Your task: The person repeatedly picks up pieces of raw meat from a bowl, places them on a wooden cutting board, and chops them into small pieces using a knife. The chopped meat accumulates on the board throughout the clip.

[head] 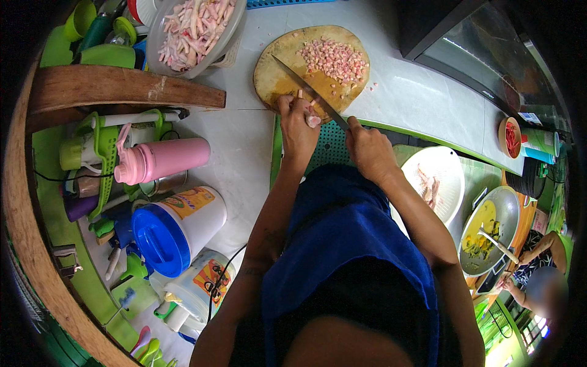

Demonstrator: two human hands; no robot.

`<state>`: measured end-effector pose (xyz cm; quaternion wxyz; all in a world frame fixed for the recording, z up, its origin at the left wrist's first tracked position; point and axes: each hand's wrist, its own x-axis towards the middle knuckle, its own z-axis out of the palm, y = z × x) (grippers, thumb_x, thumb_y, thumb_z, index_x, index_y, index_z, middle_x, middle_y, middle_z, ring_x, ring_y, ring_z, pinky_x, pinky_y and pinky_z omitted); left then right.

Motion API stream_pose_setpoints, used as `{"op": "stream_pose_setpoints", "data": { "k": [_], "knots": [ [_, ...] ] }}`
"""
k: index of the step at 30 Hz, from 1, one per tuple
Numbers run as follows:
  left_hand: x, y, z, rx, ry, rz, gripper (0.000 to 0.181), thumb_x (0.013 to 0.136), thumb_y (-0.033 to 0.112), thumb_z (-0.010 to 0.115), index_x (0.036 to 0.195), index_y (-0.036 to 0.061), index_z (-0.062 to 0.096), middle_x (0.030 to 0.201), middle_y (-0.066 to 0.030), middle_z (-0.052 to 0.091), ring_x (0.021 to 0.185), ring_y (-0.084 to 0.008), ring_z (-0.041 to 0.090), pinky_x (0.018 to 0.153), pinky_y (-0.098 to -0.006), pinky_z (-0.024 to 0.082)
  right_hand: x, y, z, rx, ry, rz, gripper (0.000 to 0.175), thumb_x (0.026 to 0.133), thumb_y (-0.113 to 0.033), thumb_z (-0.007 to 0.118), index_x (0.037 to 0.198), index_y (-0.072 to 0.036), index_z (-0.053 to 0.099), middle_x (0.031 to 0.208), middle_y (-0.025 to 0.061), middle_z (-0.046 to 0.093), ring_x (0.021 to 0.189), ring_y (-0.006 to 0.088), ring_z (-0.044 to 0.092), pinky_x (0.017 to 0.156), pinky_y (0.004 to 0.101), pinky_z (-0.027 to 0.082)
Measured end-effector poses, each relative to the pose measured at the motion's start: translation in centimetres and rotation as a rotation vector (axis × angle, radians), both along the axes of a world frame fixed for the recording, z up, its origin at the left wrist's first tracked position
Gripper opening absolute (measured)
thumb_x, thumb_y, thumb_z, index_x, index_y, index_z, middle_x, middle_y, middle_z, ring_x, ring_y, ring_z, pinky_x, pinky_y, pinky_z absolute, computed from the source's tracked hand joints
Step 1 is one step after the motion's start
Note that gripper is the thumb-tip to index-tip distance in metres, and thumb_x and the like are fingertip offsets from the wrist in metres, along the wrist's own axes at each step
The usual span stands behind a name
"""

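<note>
A round wooden chopping board (271, 78) rests on the tiled counter. My left hand (299, 126) presses on its near edge with a pale, pinkish chicken foot (313, 120) in the fingers, mostly hidden by them. In my right hand (372, 151) is the handle of a long kitchen knife (316, 95). Its blade slants across the board just right of my left fingers, tip towards the far left. Small chopped pink pieces (334, 60) are heaped on the board's far right, and a few lie loose beside it.
A plastic tub (156, 41) of chicken feet stands far left. A pink bottle (176, 158) and a blue-lidded bucket (206, 215) are on the left. Right are a white basin (451, 192), a wok (511, 202) of yellow food, a chilli bowl (502, 137) and another person (536, 257).
</note>
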<state>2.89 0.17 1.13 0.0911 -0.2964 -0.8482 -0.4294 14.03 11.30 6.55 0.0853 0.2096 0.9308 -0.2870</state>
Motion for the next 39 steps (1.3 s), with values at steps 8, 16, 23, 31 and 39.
{"op": "stream_pose_setpoints", "data": {
  "k": [8,16,23,31,39],
  "knots": [
    [-0.9,-0.4,-0.4,0.006,-0.014,-0.039,0.009,0.068,-0.002,0.062,0.076,-0.0004,0.059,0.079,-0.0144,0.051,0.077,-0.0319,0.053,0.069,-0.0401,0.044,-0.4,-0.6,0.4,-0.002,-0.022,0.006,0.023,0.083,-0.011,0.048,0.103,0.000,0.047,0.071,0.0259,0.061,0.070,0.0420,0.061,0.064,0.0505,0.049],
    [-1.9,-0.7,-0.4,0.068,-0.033,-0.050,0.010,0.068,0.000,0.064,0.077,0.0010,0.060,0.079,-0.0147,0.052,0.072,-0.0326,0.055,0.064,-0.0404,0.044,-3.0,-2.0,-1.9,0.032,0.000,-0.023,0.027,0.082,-0.009,0.045,0.107,0.001,0.048,0.076,0.0269,0.061,0.073,0.0416,0.062,0.066,0.0505,0.050],
    [-2.8,-1.0,-0.5,0.034,0.014,-0.046,0.009,0.068,0.001,0.065,0.073,0.0013,0.057,0.082,-0.0142,0.052,0.074,-0.0333,0.054,0.065,-0.0399,0.044,-3.3,-2.0,-0.9,0.019,-0.094,-0.021,0.028,0.082,-0.008,0.044,0.109,0.000,0.048,0.077,0.0275,0.061,0.075,0.0415,0.062,0.069,0.0496,0.050],
    [-2.7,-0.9,-0.5,0.056,-0.038,-0.070,0.008,0.068,-0.002,0.062,0.071,-0.0005,0.055,0.080,-0.0156,0.050,0.076,-0.0347,0.054,0.069,-0.0413,0.044,-2.7,-1.1,1.2,-0.024,-0.004,-0.045,0.021,0.082,-0.011,0.049,0.101,-0.001,0.047,0.074,0.0296,0.059,0.075,0.0451,0.060,0.067,0.0520,0.048],
    [-2.8,-1.0,-0.4,0.059,-0.023,-0.064,0.011,0.066,-0.002,0.064,0.075,0.0005,0.057,0.082,-0.0151,0.051,0.076,-0.0336,0.054,0.070,-0.0403,0.044,-2.3,-1.4,-0.1,-0.019,-0.048,-0.011,0.030,0.082,-0.012,0.049,0.110,-0.001,0.046,0.074,0.0288,0.060,0.074,0.0443,0.061,0.067,0.0519,0.049]
  ]
}}
